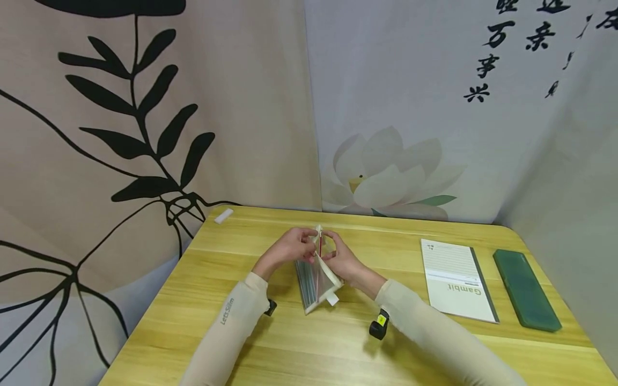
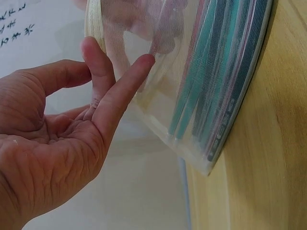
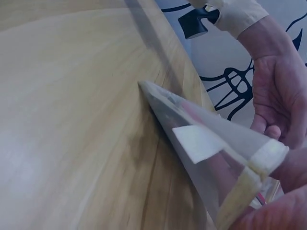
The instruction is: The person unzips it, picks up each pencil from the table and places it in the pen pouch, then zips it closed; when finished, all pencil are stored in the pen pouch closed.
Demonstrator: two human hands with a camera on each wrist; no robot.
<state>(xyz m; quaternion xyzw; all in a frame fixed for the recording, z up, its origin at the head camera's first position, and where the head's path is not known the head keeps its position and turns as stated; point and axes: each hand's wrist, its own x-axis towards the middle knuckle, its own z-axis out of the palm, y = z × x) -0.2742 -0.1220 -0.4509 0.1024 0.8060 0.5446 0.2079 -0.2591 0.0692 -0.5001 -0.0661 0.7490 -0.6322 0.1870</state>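
A see-through mesh zip pouch [image 1: 311, 287] with pale edging stands on the table, its top parted. Several slim green and dark sticks, perhaps pens, show through the mesh pouch [image 2: 206, 86]. My left hand [image 1: 292, 246] pinches one side of the opening; in the left wrist view two fingers of that hand [image 2: 67, 115] lie against the mesh. The opposite edge is gripped by my right hand [image 1: 345, 262], its thumb and forefinger curved at the opening. A thin red stick [image 1: 319, 245] stands upright between the hands. The right fingertips are partly hidden in the right wrist view.
To the right lie a white notepad [image 1: 456, 279] with a dark edge and a green case [image 1: 526, 289]. A small white block [image 1: 223, 216] sits at the table's far left corner. Printed curtains rise behind the wooden table [image 1: 299, 348].
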